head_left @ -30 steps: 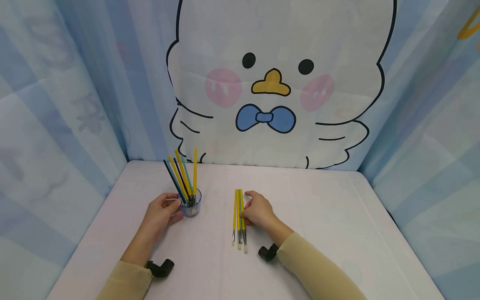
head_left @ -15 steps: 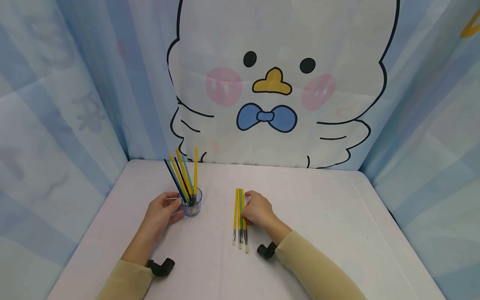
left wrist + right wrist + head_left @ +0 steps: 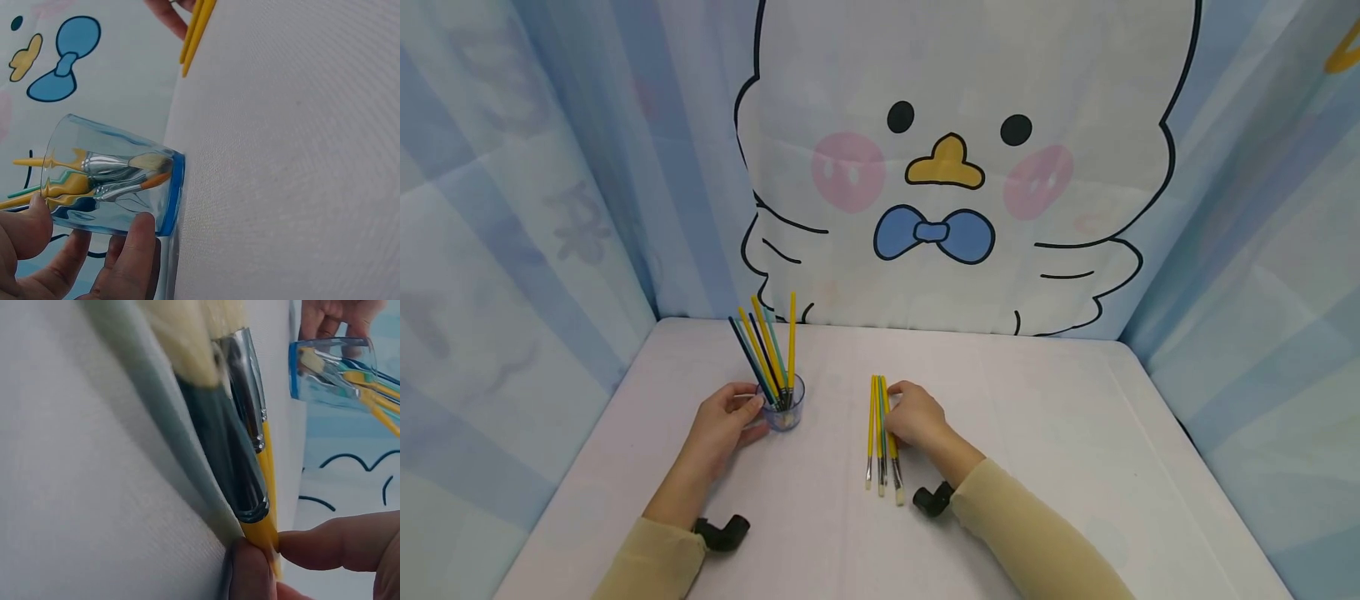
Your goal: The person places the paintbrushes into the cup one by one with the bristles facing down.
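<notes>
A clear cup with a blue base stands upright on the table, holding several paintbrushes bristles down, with yellow, teal and dark handles. My left hand holds its left side, thumb near the rim and fingers along the wall. Right of the cup, a row of several paintbrushes lies with bristles toward me. My right hand pinches the rightmost yellow paintbrush between thumb and finger. Seen from the right wrist, its dark ferrule and pale bristles loom close, overlapping another brush.
A pale cloth covers the table. Blue and white curtains hang on both sides. Behind stands a white backdrop with a cartoon bird and a blue bow tie. Black camera mounts sit at both wrists.
The bristle end of the rightmost paintbrush has swung slightly right, away from the others in the row. My left hand and the cup have stayed in place.
</notes>
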A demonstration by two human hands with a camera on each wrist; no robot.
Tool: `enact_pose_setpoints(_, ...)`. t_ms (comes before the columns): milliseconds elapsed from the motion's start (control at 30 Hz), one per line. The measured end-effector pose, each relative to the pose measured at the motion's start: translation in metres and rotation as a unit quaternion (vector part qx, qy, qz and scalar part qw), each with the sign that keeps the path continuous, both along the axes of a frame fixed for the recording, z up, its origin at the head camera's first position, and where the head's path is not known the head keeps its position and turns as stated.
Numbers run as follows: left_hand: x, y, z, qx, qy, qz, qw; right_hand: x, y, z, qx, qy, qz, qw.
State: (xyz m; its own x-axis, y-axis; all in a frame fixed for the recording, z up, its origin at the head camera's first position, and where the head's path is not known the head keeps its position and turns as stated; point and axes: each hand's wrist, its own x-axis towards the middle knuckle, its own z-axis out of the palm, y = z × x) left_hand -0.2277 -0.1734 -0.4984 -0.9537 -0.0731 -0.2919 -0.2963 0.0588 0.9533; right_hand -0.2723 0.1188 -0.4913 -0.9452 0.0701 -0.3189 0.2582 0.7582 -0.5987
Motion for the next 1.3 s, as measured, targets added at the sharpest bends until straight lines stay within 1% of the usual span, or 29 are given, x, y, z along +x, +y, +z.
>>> enact_pose_setpoints(67,0.000,0.000,0.000,-0.001,0.001,-0.001,1.0000,0.000,0.002,0.001,-0.022,-0.007,-0.010,1.000)
enact_pose_setpoints(167,0.000,0.000,0.000,-0.002,0.002,-0.002,1.0000,0.000,0.005,0.001,-0.067,-0.017,-0.024,0.997)
enact_pose_setpoints(300,-0.001,0.000,-0.001,-0.002,0.002,0.001,1.0000,0.002,0.010,0.000,-0.127,-0.019,-0.028,0.991)
enact_pose_setpoints(400,-0.001,0.000,-0.001,-0.001,0.002,0.001,1.0000,0.003,0.013,-0.002,-0.157,-0.016,-0.029,0.987)
enact_pose_setpoints(667,0.000,0.000,-0.001,-0.003,0.003,0.000,1.0000,0.001,0.016,-0.002,-0.199,-0.021,-0.051,0.978)
enact_pose_setpoints(967,0.000,-0.001,-0.001,0.002,0.005,-0.001,1.0000,0.002,0.018,0.001,-0.254,-0.020,-0.060,0.965)
enact_pose_setpoints(1133,0.000,-0.002,-0.001,0.003,0.004,-0.001,1.0000,0.003,0.016,0.002,-0.279,-0.011,-0.067,0.958)
enact_pose_setpoints(1300,-0.001,-0.002,-0.001,0.003,0.004,0.000,1.0000,0.002,0.013,0.001,-0.299,0.013,-0.076,0.951)
